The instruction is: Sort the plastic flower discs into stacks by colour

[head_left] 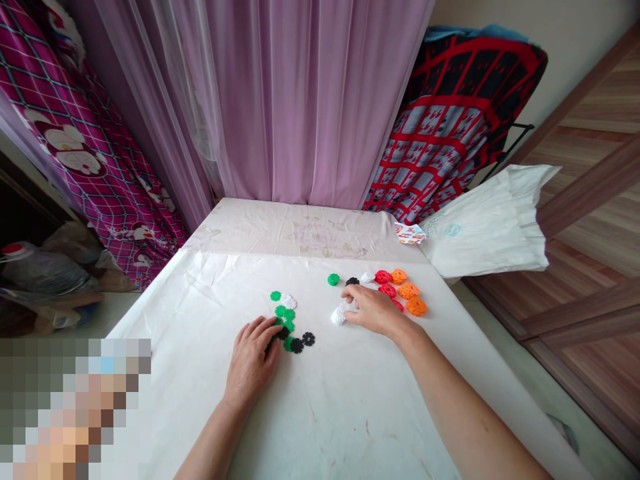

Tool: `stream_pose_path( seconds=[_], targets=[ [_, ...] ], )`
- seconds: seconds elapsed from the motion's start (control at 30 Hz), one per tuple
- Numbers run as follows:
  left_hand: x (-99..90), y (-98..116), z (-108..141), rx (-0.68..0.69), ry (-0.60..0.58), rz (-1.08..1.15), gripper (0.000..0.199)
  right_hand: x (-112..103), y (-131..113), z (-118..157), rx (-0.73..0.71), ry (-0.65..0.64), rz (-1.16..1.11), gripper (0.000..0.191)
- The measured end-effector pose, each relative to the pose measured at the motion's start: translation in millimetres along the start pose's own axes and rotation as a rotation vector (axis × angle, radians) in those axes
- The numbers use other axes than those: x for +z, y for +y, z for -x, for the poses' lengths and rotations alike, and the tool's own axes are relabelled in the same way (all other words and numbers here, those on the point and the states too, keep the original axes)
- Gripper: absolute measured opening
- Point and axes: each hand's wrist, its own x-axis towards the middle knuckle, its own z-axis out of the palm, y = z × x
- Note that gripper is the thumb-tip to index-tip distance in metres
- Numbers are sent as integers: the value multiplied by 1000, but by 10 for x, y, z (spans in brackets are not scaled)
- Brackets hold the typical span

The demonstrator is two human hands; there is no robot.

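My left hand [253,357] lies over loose flower-shaped plastic discs, fingers spread and palm down. Beside its fingertips are green discs [285,312], and a black disc [283,333] shows by the thumb. More black discs [309,339] and white discs [289,301] are close by. My right hand [374,310] has thumb and forefinger around a white flower-shaped disc [345,307], at a small white pile [338,317]. Beyond it stand a black pile [353,281], a green pile [333,280] and another white pile [367,277]. Its palm side is hidden.
Red piles [383,277] and orange piles [409,291] stand right of my right hand. A patterned paper box [410,233] and a white bag [493,223] are at the far right edge of the cloth-covered table [320,413]. Purple curtains [320,100] hang behind.
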Motion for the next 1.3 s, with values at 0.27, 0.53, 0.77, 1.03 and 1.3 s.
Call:
stream_pose_path(
  seconds=[0.27,0.53,0.77,1.03,1.3],
  targets=[
    [-2,-4,2,2,4,-3,29,126,-10,1,-11,-17,37,31],
    [6,-1,-3,-2,20,15,29,-37,-146,-134,-21,66,58,23],
    [14,-1,12,-8,0,-4,30,222,-841,-518,-55,-40,115,25],
    [17,1,27,-16,-5,10,30,529,-1281,-756,127,-150,163,30],
    [7,9,19,-17,-11,7,29,335,-880,-670,150,-106,13,30]
  ],
)
